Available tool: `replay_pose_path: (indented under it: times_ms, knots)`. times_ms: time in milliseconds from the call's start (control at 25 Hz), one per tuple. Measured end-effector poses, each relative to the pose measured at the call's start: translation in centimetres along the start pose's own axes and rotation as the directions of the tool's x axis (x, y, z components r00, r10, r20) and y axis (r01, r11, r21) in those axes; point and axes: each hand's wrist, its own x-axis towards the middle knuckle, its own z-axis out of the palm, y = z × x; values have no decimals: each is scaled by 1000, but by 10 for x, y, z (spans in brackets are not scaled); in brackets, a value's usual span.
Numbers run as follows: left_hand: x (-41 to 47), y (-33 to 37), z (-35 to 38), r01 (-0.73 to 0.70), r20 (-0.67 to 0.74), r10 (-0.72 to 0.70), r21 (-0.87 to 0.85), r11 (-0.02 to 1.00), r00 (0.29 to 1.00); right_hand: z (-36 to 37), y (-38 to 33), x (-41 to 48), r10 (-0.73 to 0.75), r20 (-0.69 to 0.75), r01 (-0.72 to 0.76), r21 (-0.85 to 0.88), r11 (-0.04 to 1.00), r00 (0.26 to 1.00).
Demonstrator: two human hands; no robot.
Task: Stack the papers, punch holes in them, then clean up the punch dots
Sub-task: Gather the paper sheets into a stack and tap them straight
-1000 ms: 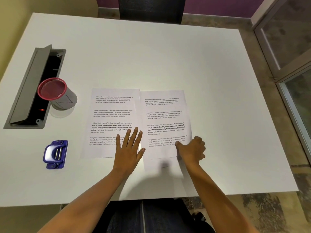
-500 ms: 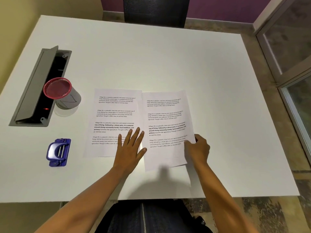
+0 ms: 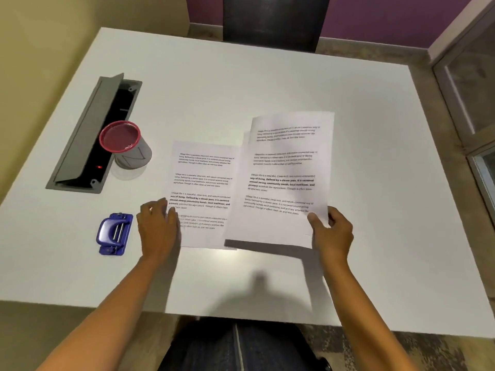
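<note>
Two printed sheets are on the white table (image 3: 267, 81). The left sheet (image 3: 203, 183) lies flat; my left hand (image 3: 158, 228) rests on its lower left edge with fingers curled, and whether it grips the sheet is unclear. The right sheet (image 3: 284, 178) is lifted off the table and tilted, its left edge overlapping the left sheet. My right hand (image 3: 330, 234) pinches its lower right corner. A blue hole punch (image 3: 113, 234) sits on the table just left of my left hand.
A grey cup with a red rim (image 3: 126, 144) stands beside an open cable hatch (image 3: 93, 135) at the left. A dark chair (image 3: 273, 20) is at the far side. The near table edge is by my lap.
My right hand has picked the right sheet up off the table. My left hand has slid from between the sheets to the left sheet's lower left edge and curled its fingers.
</note>
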Motion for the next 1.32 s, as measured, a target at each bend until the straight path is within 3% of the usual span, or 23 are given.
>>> replay_pose_path:
  times_ms: [200, 320, 480, 680, 800, 920, 1160, 1320]
  knots:
    - [26, -7, -13, -20, 91, 26, -58, 998, 996, 62, -9, -22, -10, 196, 6, 21, 1000, 981]
    - [34, -5, -16, 76, 131, -62, -105, 992, 989, 101, -6, -36, 49, 268, -44, -23, 999, 962]
    - [27, -3, -11, 71, 131, -67, -25, 997, 989, 131, -2, -40, 88, 290, -58, -113, 992, 953]
    - [13, 0, -7, 19, 100, -18, -15, 1000, 995, 142, -1, -41, 96, 251, 17, -413, 911, 963]
    - [6, 4, -5, -9, 107, 10, -11, 1000, 994, 146, -8, -45, 87, 252, 45, -475, 879, 964]
    - [-2, 6, -1, -21, 108, 24, -29, 999, 994, 149, -19, -48, 155, 227, -22, -500, 866, 961]
    - [-11, 9, 4, -5, 141, 13, -56, 998, 990, 142, -19, -35, 339, 217, -228, -415, 881, 915]
    - [-16, 11, 4, -19, 149, 27, -58, 998, 989, 127, -10, -34, 361, 309, -353, -82, 932, 880]
